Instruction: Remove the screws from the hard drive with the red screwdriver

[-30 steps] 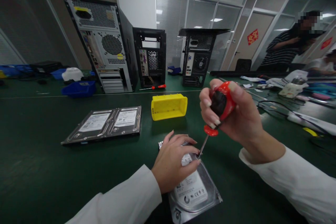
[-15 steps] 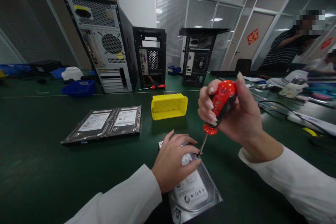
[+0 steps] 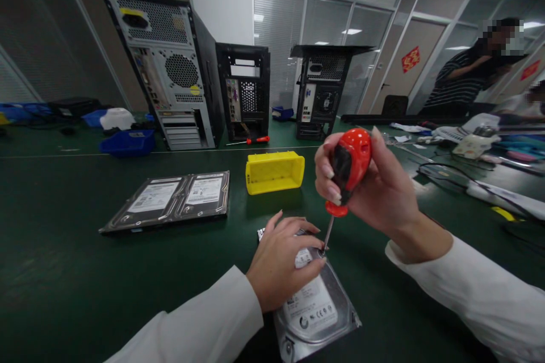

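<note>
A silver hard drive [image 3: 338,286] with a white label lies on the green table in front of me. My left hand [image 3: 283,264] rests across its upper part with fingers spread, covering some of the label. My right hand [image 3: 389,195] is wrapped around the red and black handle of a screwdriver [image 3: 356,150]. The screwdriver leans slightly, its metal shaft pointing down to the drive's upper right edge. Its tip sits between my left thumb and index finger, and the screw under it is too small to make out.
Two hard drives [image 3: 187,201] lie side by side at the left. A yellow bin [image 3: 275,174] stands beyond my hands. Several computer cases [image 3: 181,74] line the back, with another screwdriver [image 3: 258,140] before them. Blue bins [image 3: 128,143] sit at left; cables and papers [image 3: 481,136] at right, near people.
My right hand and the screwdriver handle have shifted slightly left, and the handle has turned, showing more of its black side. My left hand and the hard drive have stayed put.
</note>
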`<state>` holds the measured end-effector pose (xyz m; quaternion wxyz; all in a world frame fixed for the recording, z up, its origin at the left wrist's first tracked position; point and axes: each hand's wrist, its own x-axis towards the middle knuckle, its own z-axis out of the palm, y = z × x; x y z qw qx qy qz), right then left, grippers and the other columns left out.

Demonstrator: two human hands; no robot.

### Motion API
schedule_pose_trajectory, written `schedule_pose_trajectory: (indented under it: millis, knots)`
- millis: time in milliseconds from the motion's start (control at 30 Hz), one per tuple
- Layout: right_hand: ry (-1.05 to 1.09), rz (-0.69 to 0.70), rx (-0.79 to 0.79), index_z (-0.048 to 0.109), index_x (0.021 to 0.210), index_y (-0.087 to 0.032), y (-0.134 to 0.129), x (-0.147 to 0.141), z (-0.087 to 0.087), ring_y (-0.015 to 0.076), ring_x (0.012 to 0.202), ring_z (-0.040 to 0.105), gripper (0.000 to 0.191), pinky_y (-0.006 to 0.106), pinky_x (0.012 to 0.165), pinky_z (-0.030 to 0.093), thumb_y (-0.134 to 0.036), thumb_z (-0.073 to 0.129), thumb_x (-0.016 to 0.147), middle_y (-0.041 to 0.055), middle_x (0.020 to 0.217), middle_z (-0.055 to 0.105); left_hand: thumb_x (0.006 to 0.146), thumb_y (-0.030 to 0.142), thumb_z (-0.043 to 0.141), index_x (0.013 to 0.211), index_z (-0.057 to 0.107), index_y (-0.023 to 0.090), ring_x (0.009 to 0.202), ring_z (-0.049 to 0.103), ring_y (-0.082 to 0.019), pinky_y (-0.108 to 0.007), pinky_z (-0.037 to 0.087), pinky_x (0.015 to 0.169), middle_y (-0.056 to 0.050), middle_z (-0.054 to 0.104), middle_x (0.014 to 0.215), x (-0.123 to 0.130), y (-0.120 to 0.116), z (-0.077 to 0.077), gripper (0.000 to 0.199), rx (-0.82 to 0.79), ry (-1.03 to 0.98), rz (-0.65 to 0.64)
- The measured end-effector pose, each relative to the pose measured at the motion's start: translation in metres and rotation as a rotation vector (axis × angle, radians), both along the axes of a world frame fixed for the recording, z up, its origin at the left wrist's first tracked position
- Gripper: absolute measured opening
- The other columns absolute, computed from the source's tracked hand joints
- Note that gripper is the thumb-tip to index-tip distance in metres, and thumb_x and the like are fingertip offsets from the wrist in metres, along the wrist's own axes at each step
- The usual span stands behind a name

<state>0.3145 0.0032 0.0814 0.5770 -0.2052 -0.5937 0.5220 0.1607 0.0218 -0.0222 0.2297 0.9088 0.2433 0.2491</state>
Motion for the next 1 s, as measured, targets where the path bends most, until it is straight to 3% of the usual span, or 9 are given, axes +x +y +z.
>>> schedule_pose_trajectory:
  millis: [133, 267, 333, 433, 533, 767, 900, 1000]
  knots:
    - [-0.017, -0.039, 0.032, 0.057, 0.091, -0.023, -0.0028, -0.0019, -0.0020, 0.0087, 0.057, 0.052, 0.023, 0.020, 0.042, 0.041, -0.044, 0.061, 0.082, 0.0003, 0.091, 0.054, 0.083, 0.029, 0.065, 0.096, 0.069, 0.031, 0.115, 0.052, -0.021, -0.052, 0.015, 0.110, 0.002, 0.063, 0.116, 0.0005, 0.0010, 0.0003, 0.014, 0.003, 0.004, 0.000]
    - [-0.011, -0.040, 0.056, 0.051, 0.091, -0.024, -0.0035, -0.0024, -0.0023, 0.0037, 0.041, 0.039, 0.021, 0.017, 0.037, 0.030, -0.033, 0.065, 0.080, -0.0056, 0.072, 0.051, 0.084, 0.030, 0.064, 0.097, 0.068, 0.031, 0.114, 0.052, -0.021, -0.052, 0.016, 0.110, 0.002, 0.063, 0.116, -0.0002, 0.0007, -0.0003, 0.014, 0.006, 0.004, -0.003]
    - [0.016, -0.035, 0.044, 0.050, 0.096, -0.024, -0.0028, -0.0022, -0.0016, 0.0036, 0.040, 0.034, 0.024, 0.017, 0.038, 0.029, -0.037, 0.064, 0.081, -0.0074, 0.064, 0.045, 0.084, 0.030, 0.064, 0.097, 0.068, 0.031, 0.114, 0.052, -0.021, -0.053, 0.016, 0.110, 0.003, 0.062, 0.116, -0.0007, 0.0006, -0.0005, 0.014, 0.006, 0.003, -0.004]
    - [0.016, -0.024, 0.037, 0.054, 0.105, -0.023, -0.0018, -0.0016, 0.0004, 0.0058, 0.042, 0.037, 0.038, 0.019, 0.040, 0.033, -0.056, 0.047, 0.087, -0.0047, 0.065, 0.046, 0.084, 0.030, 0.064, 0.096, 0.068, 0.031, 0.115, 0.052, -0.021, -0.053, 0.016, 0.110, 0.003, 0.062, 0.116, -0.0010, 0.0009, -0.0009, 0.013, 0.008, 0.003, -0.003]
    - [-0.005, -0.021, -0.001, 0.059, 0.096, -0.022, -0.0018, -0.0013, 0.0026, 0.0076, 0.046, 0.042, 0.042, 0.022, 0.044, 0.037, -0.055, 0.034, 0.092, -0.0023, 0.067, 0.047, 0.084, 0.030, 0.064, 0.097, 0.069, 0.030, 0.114, 0.052, -0.022, -0.053, 0.016, 0.110, 0.002, 0.062, 0.116, -0.0007, 0.0014, -0.0016, 0.014, 0.007, 0.004, -0.005]
    - [0.024, -0.037, 0.047, 0.053, 0.082, -0.020, -0.0023, 0.0002, 0.0039, 0.0075, 0.054, 0.051, 0.023, 0.020, 0.047, 0.045, -0.041, 0.061, 0.081, -0.0011, 0.080, 0.051, 0.084, 0.031, 0.064, 0.097, 0.068, 0.031, 0.115, 0.051, -0.022, -0.053, 0.016, 0.110, 0.002, 0.062, 0.116, -0.0007, 0.0006, -0.0026, 0.014, 0.011, 0.001, -0.007]
    - [0.034, -0.021, 0.052, 0.050, 0.087, -0.022, -0.0013, 0.0007, 0.0023, 0.0046, 0.041, 0.037, 0.021, 0.015, 0.037, 0.034, -0.038, 0.063, 0.082, -0.0061, 0.063, 0.045, 0.084, 0.030, 0.064, 0.096, 0.068, 0.030, 0.115, 0.051, -0.021, -0.052, 0.016, 0.110, 0.003, 0.062, 0.116, -0.0006, 0.0007, -0.0015, 0.013, 0.012, 0.003, -0.006]
    - [0.044, -0.032, 0.047, 0.055, 0.096, -0.021, -0.0018, -0.0003, 0.0026, 0.0063, 0.044, 0.038, 0.027, 0.018, 0.040, 0.035, -0.047, 0.054, 0.086, -0.0045, 0.064, 0.046, 0.084, 0.031, 0.064, 0.094, 0.068, 0.030, 0.115, 0.052, -0.021, -0.053, 0.016, 0.109, 0.003, 0.062, 0.115, -0.0004, 0.0010, -0.0009, 0.012, 0.012, 0.005, -0.004]
